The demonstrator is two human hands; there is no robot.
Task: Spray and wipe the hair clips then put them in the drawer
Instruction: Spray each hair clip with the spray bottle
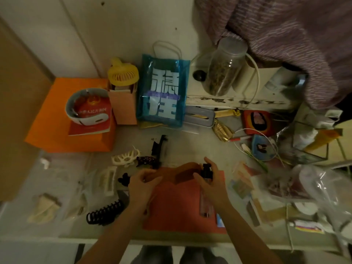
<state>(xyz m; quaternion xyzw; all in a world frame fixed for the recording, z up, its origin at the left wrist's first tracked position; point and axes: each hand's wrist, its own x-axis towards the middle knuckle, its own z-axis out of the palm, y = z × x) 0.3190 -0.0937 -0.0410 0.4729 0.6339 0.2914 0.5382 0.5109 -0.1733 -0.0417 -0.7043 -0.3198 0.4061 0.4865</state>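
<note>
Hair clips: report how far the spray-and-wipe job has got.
Early stage. Nothing shows as finished: no clip is seen stowed, and no drawer is in view. In hand: the left hand holds a brown hair clip over the orange cloth; the right hand grips the spray bottle. Still lying on the table: the white claw clip, the black claw clip and others.
</note>
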